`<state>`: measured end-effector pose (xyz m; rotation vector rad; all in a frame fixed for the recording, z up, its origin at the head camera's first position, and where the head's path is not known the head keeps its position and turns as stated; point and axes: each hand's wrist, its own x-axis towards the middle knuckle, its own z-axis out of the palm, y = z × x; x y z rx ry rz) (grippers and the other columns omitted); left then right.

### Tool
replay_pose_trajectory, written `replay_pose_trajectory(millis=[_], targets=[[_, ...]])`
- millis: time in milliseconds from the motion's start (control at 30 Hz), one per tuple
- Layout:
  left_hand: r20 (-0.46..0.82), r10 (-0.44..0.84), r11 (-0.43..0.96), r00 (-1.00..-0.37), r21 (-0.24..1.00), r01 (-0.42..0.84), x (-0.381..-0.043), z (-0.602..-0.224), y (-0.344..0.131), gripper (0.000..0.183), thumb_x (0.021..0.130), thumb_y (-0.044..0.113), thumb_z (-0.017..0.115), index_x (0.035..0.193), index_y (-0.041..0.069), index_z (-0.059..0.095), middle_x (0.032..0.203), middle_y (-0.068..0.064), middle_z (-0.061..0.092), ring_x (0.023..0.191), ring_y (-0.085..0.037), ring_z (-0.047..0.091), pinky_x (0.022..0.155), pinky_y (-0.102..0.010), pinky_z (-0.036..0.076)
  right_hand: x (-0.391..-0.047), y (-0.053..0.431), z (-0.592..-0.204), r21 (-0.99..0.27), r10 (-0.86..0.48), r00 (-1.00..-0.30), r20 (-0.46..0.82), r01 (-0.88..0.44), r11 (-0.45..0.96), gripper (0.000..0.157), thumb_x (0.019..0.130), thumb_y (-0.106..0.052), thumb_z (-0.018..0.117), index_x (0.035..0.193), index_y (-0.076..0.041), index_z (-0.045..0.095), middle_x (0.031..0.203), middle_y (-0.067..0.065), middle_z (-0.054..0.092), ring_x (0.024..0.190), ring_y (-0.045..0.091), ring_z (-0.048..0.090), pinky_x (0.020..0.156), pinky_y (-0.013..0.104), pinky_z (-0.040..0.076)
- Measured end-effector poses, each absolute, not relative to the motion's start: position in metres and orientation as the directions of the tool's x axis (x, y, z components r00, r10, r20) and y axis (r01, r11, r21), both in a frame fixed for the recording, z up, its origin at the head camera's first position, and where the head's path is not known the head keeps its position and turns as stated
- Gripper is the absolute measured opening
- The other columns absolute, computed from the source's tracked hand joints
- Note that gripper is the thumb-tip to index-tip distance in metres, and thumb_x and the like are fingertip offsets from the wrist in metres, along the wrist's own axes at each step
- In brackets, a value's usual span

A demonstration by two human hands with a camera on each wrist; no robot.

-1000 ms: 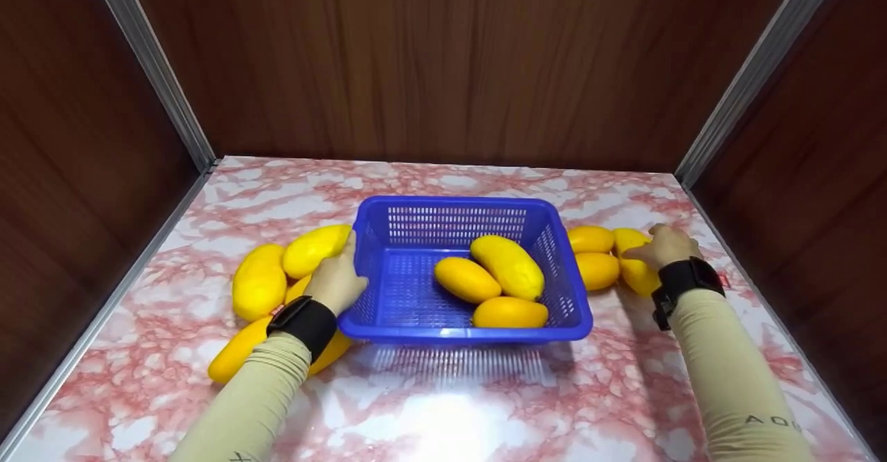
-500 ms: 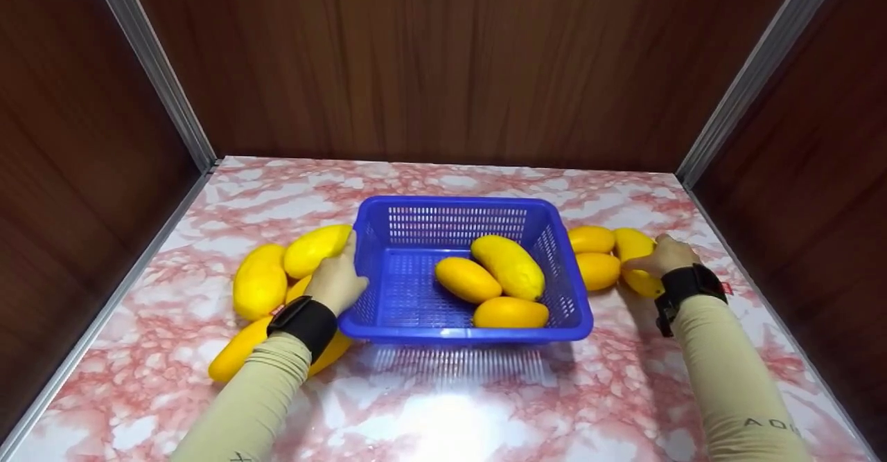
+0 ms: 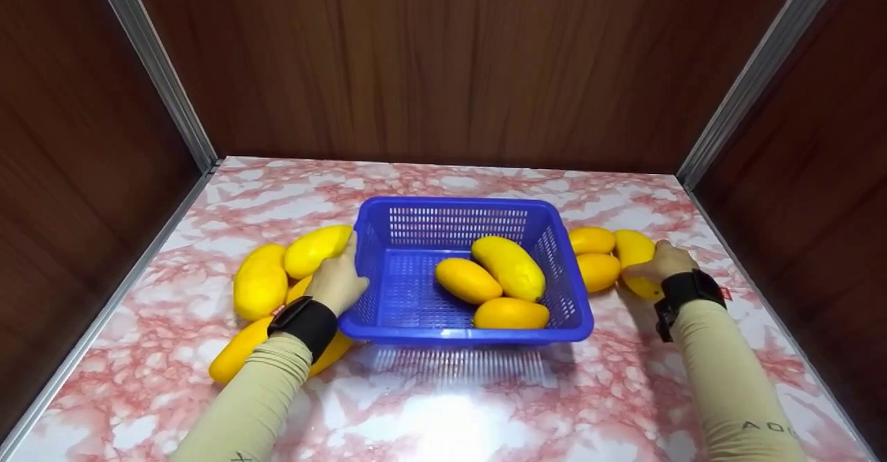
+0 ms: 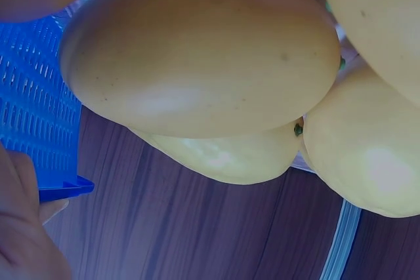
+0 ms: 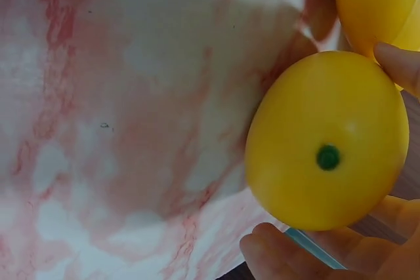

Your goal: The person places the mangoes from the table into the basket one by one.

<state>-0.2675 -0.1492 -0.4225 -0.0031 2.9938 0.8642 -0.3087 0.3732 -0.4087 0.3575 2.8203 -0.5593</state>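
Note:
A blue plastic basket (image 3: 388, 336) stands mid-table with 3 yellow mangoes inside, one of them a long curved mango (image 3: 508, 267). My left hand (image 3: 337, 283) holds the basket's left rim; in the left wrist view its fingers (image 4: 23, 221) wrap the blue edge. To the right of the basket, my right hand (image 3: 669, 261) grips a mango (image 3: 634, 246) lying on the table. The right wrist view shows this mango (image 5: 321, 129) stem end on, with the thumb on one side and the fingers on the other.
Several mangoes lie left of the basket around my left forearm, including a mango (image 3: 260, 282) and a mango (image 3: 239, 351). Two more, a mango (image 3: 592, 240) and a mango (image 3: 597, 272), sit between basket and right hand. Brown panels (image 3: 443, 67) enclose the marbled table (image 3: 554, 406).
My right hand has shifted slightly right and lower, settling its grip around the mango, which has turned a little. My left hand and the basket have stayed put.

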Motion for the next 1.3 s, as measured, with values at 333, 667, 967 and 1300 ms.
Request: replay_pose_trajectory(millis=[333,667,967,1300], targets=[[-0.017,0.007,0.846,-1.0,0.533,-0.004,-0.267,-0.423,-0.149,0.086,0.089,0.015,0.063,0.159,0.006,0.013,0.091,-0.026,0.068,0.076,-0.034,0.066,0.073,-0.047,0.055,-0.312,0.372,-0.412,-0.332,0.202,-0.933,-0.299,0.3,0.895,0.102,0.08,-0.05,0.069,0.14,0.018,0.023,0.13,0.045,0.041,0.114,0.052,0.046,0.104,0.061,0.039],[0.019,0.009,0.858,-1.0,0.513,0.018,-0.266,-0.422,-0.149,0.085,0.088,0.013,0.065,0.158,0.002,0.018,0.095,-0.029,0.069,0.081,-0.038,0.068,0.077,-0.051,0.055,-0.308,0.371,-0.411,-0.346,0.188,-0.944,-0.27,0.277,0.896,0.098,0.081,-0.049,0.069,0.138,0.018,0.026,0.126,0.043,0.044,0.111,0.051,0.047,0.098,0.059,0.041],[0.026,0.019,0.853,-0.999,0.521,0.03,-0.267,-0.423,-0.149,0.085,0.087,0.012,0.065,0.157,0.0,0.018,0.09,-0.028,0.068,0.077,-0.037,0.068,0.076,-0.049,0.055,-0.306,0.369,-0.405,-0.392,0.211,-0.946,-0.245,0.295,0.871,0.096,0.082,-0.046,0.069,0.141,0.016,0.026,0.128,0.041,0.045,0.11,0.049,0.047,0.098,0.058,0.04],[0.011,0.014,0.846,-1.0,0.533,0.018,-0.268,-0.423,-0.149,0.086,0.088,0.013,0.065,0.158,0.002,0.016,0.086,-0.025,0.068,0.073,-0.033,0.066,0.072,-0.047,0.056,-0.306,0.369,-0.401,-0.414,0.242,-0.943,-0.23,0.319,0.852,0.096,0.085,-0.046,0.068,0.145,0.014,0.022,0.133,0.039,0.044,0.114,0.049,0.046,0.103,0.059,0.038]])
